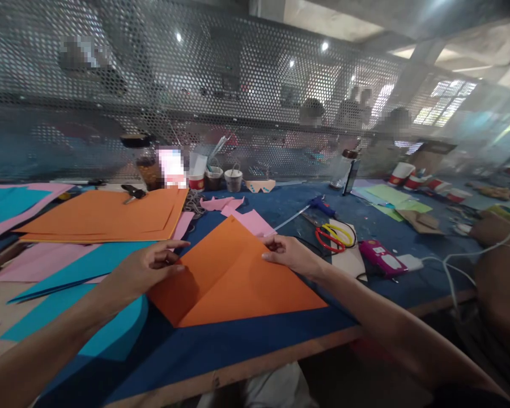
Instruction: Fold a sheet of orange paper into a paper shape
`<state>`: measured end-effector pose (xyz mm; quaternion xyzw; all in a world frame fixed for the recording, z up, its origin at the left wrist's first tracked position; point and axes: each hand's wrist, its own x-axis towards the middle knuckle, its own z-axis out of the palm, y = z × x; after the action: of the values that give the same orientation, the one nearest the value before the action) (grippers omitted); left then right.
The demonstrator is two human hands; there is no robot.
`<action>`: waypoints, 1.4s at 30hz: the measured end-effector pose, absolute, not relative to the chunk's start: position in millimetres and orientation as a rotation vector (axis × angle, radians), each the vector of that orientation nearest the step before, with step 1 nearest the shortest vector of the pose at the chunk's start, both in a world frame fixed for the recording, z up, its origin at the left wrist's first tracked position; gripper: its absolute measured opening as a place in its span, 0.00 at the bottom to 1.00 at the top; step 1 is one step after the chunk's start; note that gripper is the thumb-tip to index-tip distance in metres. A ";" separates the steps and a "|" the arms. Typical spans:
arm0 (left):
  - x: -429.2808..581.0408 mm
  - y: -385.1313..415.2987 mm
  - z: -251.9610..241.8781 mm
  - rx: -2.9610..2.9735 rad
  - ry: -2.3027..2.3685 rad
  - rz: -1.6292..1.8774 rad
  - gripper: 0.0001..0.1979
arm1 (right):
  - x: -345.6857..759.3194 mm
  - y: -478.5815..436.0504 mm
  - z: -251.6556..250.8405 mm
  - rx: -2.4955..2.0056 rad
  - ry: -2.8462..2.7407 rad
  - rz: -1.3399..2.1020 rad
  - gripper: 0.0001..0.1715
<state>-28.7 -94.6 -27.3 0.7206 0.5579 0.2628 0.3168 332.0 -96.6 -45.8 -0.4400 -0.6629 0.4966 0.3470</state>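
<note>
A sheet of orange paper (246, 283) with a diagonal crease lies on the blue table, its far corner pointing away from me. My left hand (155, 263) is at the paper's left edge, thumb on top and curled fingers at the rim. On the opposite edge, my right hand (287, 254) pinches the paper between thumb and fingers. Left of the sheet, blue paper pieces (119, 328) lie partly under my left forearm. Behind them sits a stack of orange sheets (97, 215) with keys (134, 192) on top. Pink paper scraps (250, 222) lie just beyond the creased sheet.
To the right are scissors (335, 238), a blue glue gun (322, 205) and a magenta device (382, 258) with a white cable. Cups (233, 180) and a jar (148, 164) line the perforated metal screen (221, 85). Another person's arm (501, 260) rests at the far right.
</note>
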 end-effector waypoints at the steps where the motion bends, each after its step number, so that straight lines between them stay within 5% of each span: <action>1: -28.1 -98.4 -27.1 1.902 1.486 0.701 0.39 | 331.3 -95.7 -46.8 -1.165 -1.734 1.260 0.16; 5: -22.6 -128.8 -30.7 2.092 1.675 0.768 0.35 | 329.2 -90.9 -52.6 -1.230 -1.774 1.158 0.10; 8: -12.1 -165.3 -41.9 2.587 1.339 0.722 0.23 | 328.0 -88.0 -57.4 -1.255 -1.809 1.084 0.08; 14: 6.2 -208.0 -72.9 3.191 1.008 0.504 0.41 | 324.9 -105.2 -47.6 -1.286 -1.893 0.721 0.16; 19: 6.6 -212.2 -86.4 3.297 1.094 0.591 0.43 | 310.2 -155.9 -27.7 -0.833 -2.523 0.260 0.12; 27: 2.4 -215.2 -98.5 3.227 1.136 0.635 0.42 | 290.8 -210.7 -41.9 -0.932 -2.748 0.108 0.20; 42: -0.8 -212.8 -111.7 3.181 1.146 0.637 0.46 | 309.6 -227.7 -53.4 -1.156 -2.536 0.165 0.19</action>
<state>-0.8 -212.8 -111.7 0.9143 0.3293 0.1832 -0.1487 309.6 -227.7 -53.4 -0.4079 -0.8945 0.0581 0.1738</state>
